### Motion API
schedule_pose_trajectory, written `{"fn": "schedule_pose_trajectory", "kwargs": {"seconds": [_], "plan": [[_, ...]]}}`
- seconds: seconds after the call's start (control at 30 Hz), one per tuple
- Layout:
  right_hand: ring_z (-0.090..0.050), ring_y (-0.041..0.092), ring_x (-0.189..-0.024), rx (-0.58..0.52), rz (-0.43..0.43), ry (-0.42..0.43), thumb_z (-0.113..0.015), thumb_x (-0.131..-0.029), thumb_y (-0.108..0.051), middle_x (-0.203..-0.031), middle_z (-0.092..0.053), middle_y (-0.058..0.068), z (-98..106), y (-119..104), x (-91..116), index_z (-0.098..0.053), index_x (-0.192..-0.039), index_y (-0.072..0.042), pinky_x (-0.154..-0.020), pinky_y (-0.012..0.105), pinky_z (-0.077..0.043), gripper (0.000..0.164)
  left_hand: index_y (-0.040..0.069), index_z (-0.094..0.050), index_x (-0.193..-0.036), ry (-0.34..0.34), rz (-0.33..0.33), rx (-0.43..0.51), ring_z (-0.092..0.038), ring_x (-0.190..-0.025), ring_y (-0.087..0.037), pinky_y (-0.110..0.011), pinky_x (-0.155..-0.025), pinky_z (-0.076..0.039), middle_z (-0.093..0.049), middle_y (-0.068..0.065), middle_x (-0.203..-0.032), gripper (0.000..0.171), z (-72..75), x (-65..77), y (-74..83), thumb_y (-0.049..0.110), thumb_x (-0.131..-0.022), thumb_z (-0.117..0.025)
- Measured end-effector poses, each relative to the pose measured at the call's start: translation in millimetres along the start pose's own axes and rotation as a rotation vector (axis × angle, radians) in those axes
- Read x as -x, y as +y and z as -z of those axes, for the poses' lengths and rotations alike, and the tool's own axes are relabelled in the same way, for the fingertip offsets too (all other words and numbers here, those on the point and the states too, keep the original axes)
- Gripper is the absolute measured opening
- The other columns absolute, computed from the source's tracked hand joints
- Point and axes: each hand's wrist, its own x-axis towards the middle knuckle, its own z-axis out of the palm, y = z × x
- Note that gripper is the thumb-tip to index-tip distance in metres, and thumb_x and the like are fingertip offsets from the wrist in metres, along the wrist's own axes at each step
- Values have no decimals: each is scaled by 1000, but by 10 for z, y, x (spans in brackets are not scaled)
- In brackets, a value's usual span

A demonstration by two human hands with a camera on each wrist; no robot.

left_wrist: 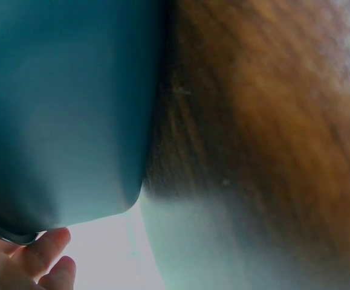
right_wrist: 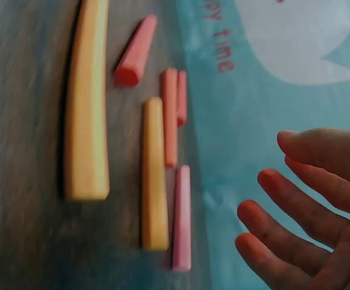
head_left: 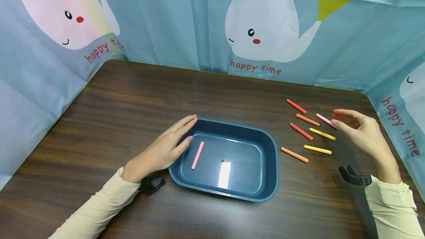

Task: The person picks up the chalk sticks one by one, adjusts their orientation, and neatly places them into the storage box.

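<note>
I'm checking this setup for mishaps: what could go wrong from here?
If the right hand goes for the pink stick beside it, its fingers might nudge the yellow stick lying close by.

The left hand is at the rim of the tray; pressing hard might tip or shift it, perhaps sending the pink stick inside rolling.

Curtained tabletop nook; wider room cannot be identified. Evidence: wood-grain table [head_left: 132,95], bordered on three sides by blue fabric [head_left: 166,21] printed with cartoon whales [head_left: 262,14] and "happy time" lettering [head_left: 244,65].
</note>
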Motion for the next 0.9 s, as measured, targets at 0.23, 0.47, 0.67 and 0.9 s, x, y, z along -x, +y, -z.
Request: {"fn": "schedule_pose_trajectory", "kwargs": {"seconds": [0.23, 0.47, 0.67, 0.9], "plan": [[-43, -32, -80, 81, 13, -4, -67, -95, -20, -107, -72, -2, -50, 75, -54, -61, -127, 4, -63, 0, -39, 41, 0, -33, -153, 6, -2, -2, -35, -147, -29, -51, -116, -36, -30, -14, -162, 56, 15, -4, -15, 13, -102, -52], [-69, 21, -94, 191, -2, -44, -67, -95, -17, -122, -62, 35, -86, 164, -81, -60, -126, 6, -75, 13, -50, 40, 1, -33, -153, -2, 3, -9, -34, -148, -28, -51, -116, -36, -29, -11, -163, 56, 7, -7, -9, 14, -103, -53], [-56, 55, -106, 261, 17, -142, -62, -98, -18, -124, -55, 36, -136, 248, -81, -57, -126, 10, -84, 66, -45, 39, 1, -33, -153, -2, 3, -7, -35, -147, -29, -51, -115, -36, -29, -12, -162, 57, 2, 3, 3, 13, -102, -54], [-58, 53, -99, 308, 30, -147, -66, -94, -9, -116, -58, 37, -142, 333, -64, -61, -119, 11, -76, 63, -46, 33, 1, -33, -153, -2, 2, -9, -35, -147, -29, -51, -116, -35, -30, -13, -162, 56, -1, 7, 4, 14, -102, -54]]}}
